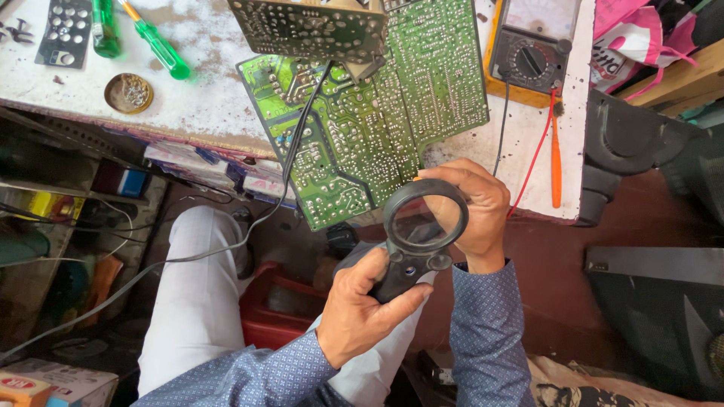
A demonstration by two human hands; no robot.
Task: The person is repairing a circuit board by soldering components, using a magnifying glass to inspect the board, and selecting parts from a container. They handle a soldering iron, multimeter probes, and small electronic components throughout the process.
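My left hand (367, 305) grips the dark handle of a black magnifying glass (424, 218), just below its round lens. My right hand (475, 207) wraps around the right side of the lens rim, fingers curled over it. The lens hangs over my lap, in front of the near edge of a large green circuit board (369, 120) that lies solder side up and overhangs the white worn table (204, 90). A second, darker circuit board (309, 29) rests on top of it at the far end.
A yellow multimeter (532, 49) with red and black leads sits at the table's right. Two green-handled screwdrivers (154, 41), a round tin (128, 93) and a black remote faceplate (66, 30) lie at the left. A red box (275, 305) stands below on the floor.
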